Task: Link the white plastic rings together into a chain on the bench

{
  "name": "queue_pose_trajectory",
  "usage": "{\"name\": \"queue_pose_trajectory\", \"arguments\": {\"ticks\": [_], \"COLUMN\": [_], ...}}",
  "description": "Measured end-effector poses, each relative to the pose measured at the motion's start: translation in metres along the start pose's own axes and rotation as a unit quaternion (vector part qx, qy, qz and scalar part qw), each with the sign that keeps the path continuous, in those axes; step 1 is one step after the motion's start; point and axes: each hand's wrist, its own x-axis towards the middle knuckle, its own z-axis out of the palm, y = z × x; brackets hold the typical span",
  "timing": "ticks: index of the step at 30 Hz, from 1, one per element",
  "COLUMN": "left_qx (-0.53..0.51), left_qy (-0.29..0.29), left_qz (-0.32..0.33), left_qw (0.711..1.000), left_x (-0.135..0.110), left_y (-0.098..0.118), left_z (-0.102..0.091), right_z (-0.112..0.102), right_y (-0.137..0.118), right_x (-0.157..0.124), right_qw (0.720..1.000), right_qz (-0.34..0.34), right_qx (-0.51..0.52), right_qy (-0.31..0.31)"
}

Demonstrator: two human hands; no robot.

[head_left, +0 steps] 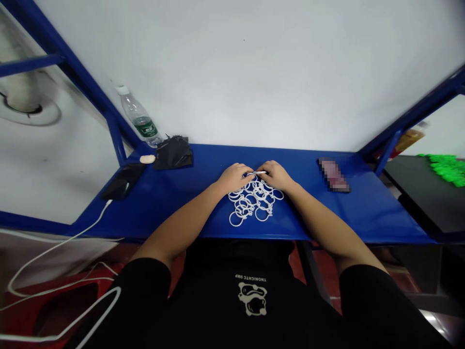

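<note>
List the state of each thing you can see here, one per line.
Left hand, pinching a white ring
Right hand, pinching, apparently on the same ring
Pile of white rings, loosely heaped, overlapping
Bottle, capped, fill level unclear
Black plastic, crumpled
Black device, lying flat
White cable, plugged into that device
Phone, lying flat, screen pixelated
Green pieces, heaped

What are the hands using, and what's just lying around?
In use:
white round plastic-looking rings, at left hand and right hand

Lying about:
clear green-labelled bottle
crumpled black plastic
flat black rectangular device
cream oval object
pinkish rectangular phone
</note>
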Motion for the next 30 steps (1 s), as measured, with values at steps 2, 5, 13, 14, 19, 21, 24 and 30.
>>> {"name": "queue_pose_trajectory", "arguments": {"ticks": [2, 5, 13, 14, 19, 21, 24, 30], "left_qx": [-0.018, -0.034, 0.015, 0.026, 0.066, 0.074, 0.086, 0.049], "left_qy": [0.009, 0.042, 0.130, 0.127, 0.148, 0.158, 0.158, 0.249], "left_qz": [-0.010, -0.013, 0.148, 0.166, 0.223, 0.234, 0.243, 0.223], "left_qw": [1.000, 0.998, 0.980, 0.977, 0.961, 0.956, 0.953, 0.941], "left_x": [0.000, 0.000, -0.002, -0.003, -0.005, -0.005, -0.005, -0.005], "left_y": [0.002, 0.003, 0.015, 0.018, 0.028, 0.029, 0.030, 0.033], "left_z": [-0.001, -0.001, -0.003, -0.004, -0.008, -0.009, -0.009, -0.012], "right_z": [-0.001, -0.003, -0.006, -0.006, -0.006, -0.006, -0.004, -0.001], "right_y": [-0.008, -0.019, -0.040, -0.042, -0.049, -0.051, -0.051, -0.044], "right_x": [0.000, 0.000, 0.001, 0.001, 0.001, 0.002, 0.002, -0.001], "right_qw": [1.000, 0.996, 0.984, 0.983, 0.980, 0.979, 0.978, 0.982], "right_qz": [0.011, 0.041, 0.085, 0.090, 0.104, 0.105, 0.113, 0.054], "right_qx": [0.011, 0.026, 0.103, 0.113, 0.138, 0.139, 0.141, 0.131], "right_qy": [0.021, 0.079, 0.118, 0.116, 0.103, 0.102, 0.103, 0.125]}}
